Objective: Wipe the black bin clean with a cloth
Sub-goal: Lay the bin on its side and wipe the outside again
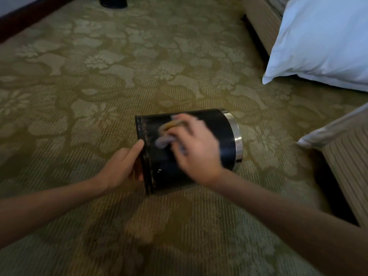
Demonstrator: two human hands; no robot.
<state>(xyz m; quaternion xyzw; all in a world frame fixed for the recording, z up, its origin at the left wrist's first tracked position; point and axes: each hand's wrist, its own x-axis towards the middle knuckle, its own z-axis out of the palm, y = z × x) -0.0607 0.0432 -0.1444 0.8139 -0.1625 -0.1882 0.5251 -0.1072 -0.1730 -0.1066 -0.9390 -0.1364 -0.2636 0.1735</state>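
Observation:
The black bin [219, 132] lies on its side on the patterned carpet, its silver rim [237, 136] facing right and its base end facing left. My left hand [123, 166] grips the base end, with the index finger along its edge. My right hand [195, 150] rests on top of the bin's side, blurred by motion, and presses a crumpled greyish cloth [165, 136] with a yellowish part against the black wall. Pale specks show on the wall near the base.
A bed base [262, 24] with a white pillow [322, 38] stands at the upper right. Another upholstered base with white bedding [346, 156] sits at the right. A dark round object [113, 2] stands at the top edge, and a dark baseboard [25, 18] runs along the upper left.

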